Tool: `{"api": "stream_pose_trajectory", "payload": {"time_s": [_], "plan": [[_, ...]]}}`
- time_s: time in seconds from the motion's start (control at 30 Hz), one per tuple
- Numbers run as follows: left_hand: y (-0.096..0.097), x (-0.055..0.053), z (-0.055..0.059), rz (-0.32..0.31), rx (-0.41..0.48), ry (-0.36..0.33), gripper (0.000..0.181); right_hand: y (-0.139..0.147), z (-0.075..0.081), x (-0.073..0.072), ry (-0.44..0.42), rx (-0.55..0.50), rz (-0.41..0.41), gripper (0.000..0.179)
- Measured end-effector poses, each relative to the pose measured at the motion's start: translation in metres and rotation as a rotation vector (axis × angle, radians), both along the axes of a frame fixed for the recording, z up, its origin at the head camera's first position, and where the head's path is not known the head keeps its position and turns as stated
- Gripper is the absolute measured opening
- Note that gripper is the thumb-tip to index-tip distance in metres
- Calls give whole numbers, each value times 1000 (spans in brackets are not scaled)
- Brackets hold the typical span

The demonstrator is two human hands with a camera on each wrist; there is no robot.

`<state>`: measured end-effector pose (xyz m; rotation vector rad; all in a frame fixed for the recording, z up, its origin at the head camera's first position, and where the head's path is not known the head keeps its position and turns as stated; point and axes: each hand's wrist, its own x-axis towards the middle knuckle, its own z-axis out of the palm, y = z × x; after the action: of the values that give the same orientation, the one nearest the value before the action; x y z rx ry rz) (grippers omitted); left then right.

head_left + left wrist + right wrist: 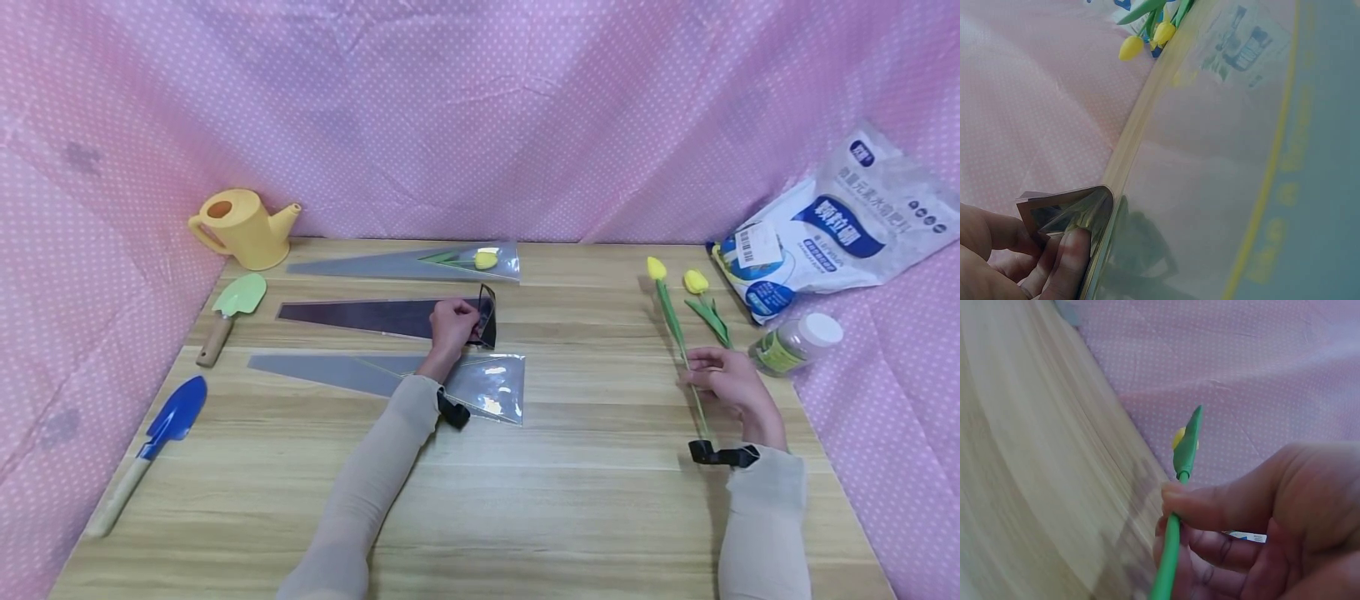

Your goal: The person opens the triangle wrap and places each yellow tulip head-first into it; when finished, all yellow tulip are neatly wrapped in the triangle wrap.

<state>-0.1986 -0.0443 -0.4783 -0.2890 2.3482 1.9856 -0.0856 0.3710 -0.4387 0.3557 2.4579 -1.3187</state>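
My left hand pinches the wide end of a dark tapered flower sleeve. That mouth stands raised and parted, with fingers at its edge in the left wrist view. On the right, my right hand holds a yellow artificial tulip by its green stem, between thumb and fingers. The bloom points away from me. Another yellow tulip lies just beyond that hand, its lower stem hidden. A clear sleeve at the back contains a tulip. Under my left forearm lies another clear sleeve.
A yellow watering can stands at the back left. Nearer along that side lie a green trowel and a blue trowel. By my right hand are a white-lidded bottle and a large white bag. Pink dotted cloth surrounds the table.
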Motion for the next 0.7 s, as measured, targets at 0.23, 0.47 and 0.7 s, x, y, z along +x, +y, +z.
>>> {"api": "stream_pose_trajectory", "payload": {"time_s": [0.23, 0.47, 0.7], "plan": [[0, 0, 0, -10, -6, 0, 10, -3, -6, -1, 11, -172, -17, 58], [0, 1, 1, -11, -5, -3, 11, -6, -9, -4, 18, -315, -36, 52], [0, 0, 1, -5, -2, -2, 11, -13, -14, -7, -10, -589, -108, 25]]}}
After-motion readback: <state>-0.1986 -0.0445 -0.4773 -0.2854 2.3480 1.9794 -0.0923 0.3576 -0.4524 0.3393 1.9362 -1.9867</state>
